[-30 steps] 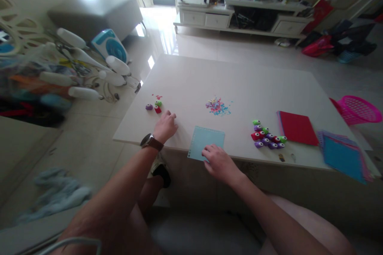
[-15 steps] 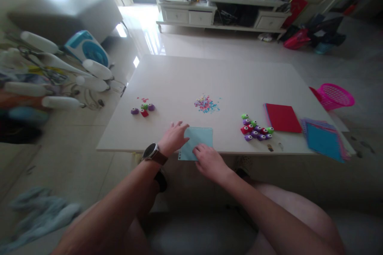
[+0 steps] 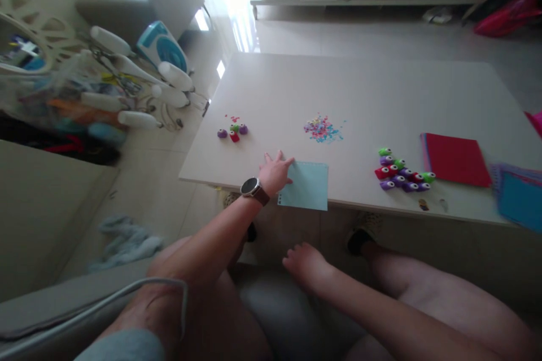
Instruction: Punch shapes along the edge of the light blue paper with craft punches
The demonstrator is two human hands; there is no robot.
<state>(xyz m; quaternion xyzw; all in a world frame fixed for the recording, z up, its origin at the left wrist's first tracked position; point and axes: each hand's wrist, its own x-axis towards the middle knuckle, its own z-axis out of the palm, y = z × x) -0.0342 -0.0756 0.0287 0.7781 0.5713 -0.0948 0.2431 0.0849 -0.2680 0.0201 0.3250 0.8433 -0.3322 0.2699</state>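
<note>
A pale blue sheet of paper [image 3: 311, 187] lies at the table's near edge and sticks out over it. Small dark holes run along its left side near the lower corner. With fingers spread, my left hand [image 3: 274, 172] presses on the paper's left edge and the table beside it. Below the table edge, above my lap, my right hand [image 3: 305, 264] is apart from the paper. Its fingers are curled; whatever they may hold is hidden. Beyond the paper lies a heap of tiny coloured paper bits [image 3: 322, 128].
Several small green, purple and red pieces with eyes [image 3: 405, 175] are grouped at right, and a few more [image 3: 234, 135] at left. A red paper stack [image 3: 459, 159] and blue sheets [image 3: 520, 197] lie further right. The white table [image 3: 364, 90] fills the middle.
My right hand has left the paper and dropped toward my lap. My left hand stays at the paper's left edge. The view has tilted down and shifted left.
</note>
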